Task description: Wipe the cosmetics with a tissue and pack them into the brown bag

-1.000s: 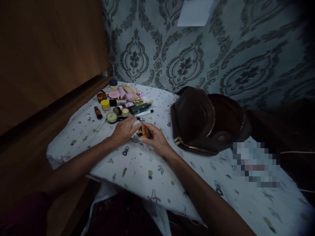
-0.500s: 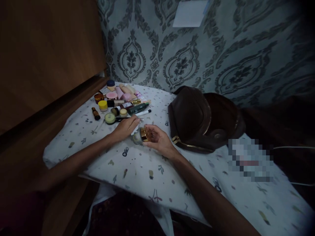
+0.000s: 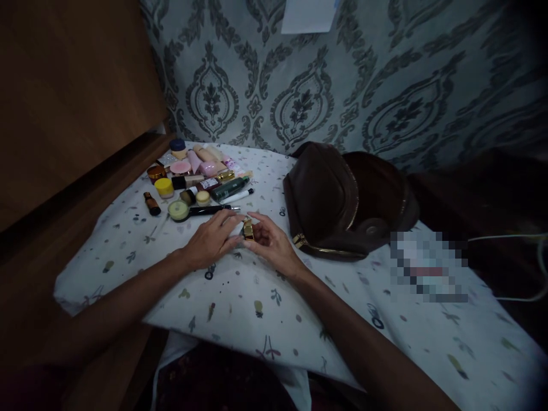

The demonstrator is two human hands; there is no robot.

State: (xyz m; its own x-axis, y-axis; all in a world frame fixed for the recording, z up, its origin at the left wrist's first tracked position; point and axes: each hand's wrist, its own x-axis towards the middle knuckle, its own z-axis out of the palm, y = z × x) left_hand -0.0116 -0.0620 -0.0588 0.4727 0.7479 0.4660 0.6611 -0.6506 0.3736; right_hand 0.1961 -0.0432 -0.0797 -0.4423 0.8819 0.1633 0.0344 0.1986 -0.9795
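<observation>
- Roughly midway between the left and right edges of the printed cloth (image 3: 240, 322), and well in from its near edge, sits a small gold cap (image 3: 249, 230), between the two hands; what lies to its left is hidden.
- Right hand (image 3: 274, 244): thumb and fingers clamped on the gold cap from opposite sides.
- Left hand (image 3: 210, 242): back turned up, fingers mostly together and reaching to the cap's left side; whether they grip anything, I cannot tell.
- Just beyond the left hand lies a black stick (image 3: 209, 210) with a silvery end, and beside it a round pale green pot (image 3: 178, 210).
- Farther in toward the far left corner are a dark green bottle (image 3: 231, 189) on its side, a white pen (image 3: 237, 197) just beside it, a small cream pot (image 3: 202, 198), a yellow-lidded jar (image 3: 164, 188) and a round pink item (image 3: 180, 168).
- Nearest the left edge, a little amber bottle (image 3: 151, 204) lies tilted.
- Against the far edge, right of these, rests a brown bag (image 3: 319, 200), its zip partly undone.
- Near the right edge is a pixelated item (image 3: 428, 267), too blurred to name.
</observation>
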